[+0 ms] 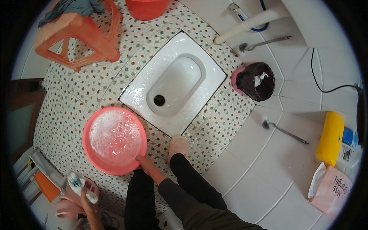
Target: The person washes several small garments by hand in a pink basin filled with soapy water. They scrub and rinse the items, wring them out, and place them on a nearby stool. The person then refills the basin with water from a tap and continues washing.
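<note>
Slanting from upper left down to lower right, the white bundle (76, 183), which looks like a cloth with dark greenish marks, is at the lower left, over some pink things (69, 207); to its right, the nearly round pink basin (86, 142) sits on the speckled floor with foamy water inside. Of the other things around, the orange stool (69, 34) with a grey cloth (73, 8) is at upper left, then comes a red bucket (148, 8). The white squat toilet (212, 73) lies diagonally, just beside the basin, and a slippered foot (178, 145) is at its near corner; farther right is a bin (249, 82) with dark bag. The two hands are apart: the left hand (85, 197) is curled around the bundle, its fingers partly hidden, while the right hand (147, 164) grips the basin's near right rim.
</note>
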`<state>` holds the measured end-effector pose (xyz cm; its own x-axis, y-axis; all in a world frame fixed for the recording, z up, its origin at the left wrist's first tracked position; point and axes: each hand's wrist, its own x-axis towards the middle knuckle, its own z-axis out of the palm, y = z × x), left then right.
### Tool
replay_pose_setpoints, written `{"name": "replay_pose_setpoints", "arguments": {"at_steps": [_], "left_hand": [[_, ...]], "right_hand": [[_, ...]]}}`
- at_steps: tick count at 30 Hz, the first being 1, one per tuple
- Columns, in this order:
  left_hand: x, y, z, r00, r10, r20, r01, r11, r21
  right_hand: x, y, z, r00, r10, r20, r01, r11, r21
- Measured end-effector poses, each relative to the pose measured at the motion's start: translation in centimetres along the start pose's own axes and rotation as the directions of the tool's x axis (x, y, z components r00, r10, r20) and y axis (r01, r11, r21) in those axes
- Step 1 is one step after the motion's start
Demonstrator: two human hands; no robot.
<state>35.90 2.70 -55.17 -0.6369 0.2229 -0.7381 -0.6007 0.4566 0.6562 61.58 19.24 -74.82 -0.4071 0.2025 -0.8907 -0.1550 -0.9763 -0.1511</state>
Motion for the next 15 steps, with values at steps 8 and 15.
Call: {"name": "replay_pose_setpoints", "arguments": {"at_steps": [8,15], "left_hand": [[-1.9,-2.8,-0.3,0.951,-0.309,0.025,0.301,0.940,0.164],[-4.1,-1.7,7.0,0.949,-0.272,0.157,0.250,0.957,0.148]], "right_hand": [[0.4,-8.6,-6.7,0.954,-0.270,-0.130,0.260,0.961,-0.090],[-3.5,-14.2,-14.6,0.866,-0.402,-0.296,0.371,0.915,-0.157]]}}
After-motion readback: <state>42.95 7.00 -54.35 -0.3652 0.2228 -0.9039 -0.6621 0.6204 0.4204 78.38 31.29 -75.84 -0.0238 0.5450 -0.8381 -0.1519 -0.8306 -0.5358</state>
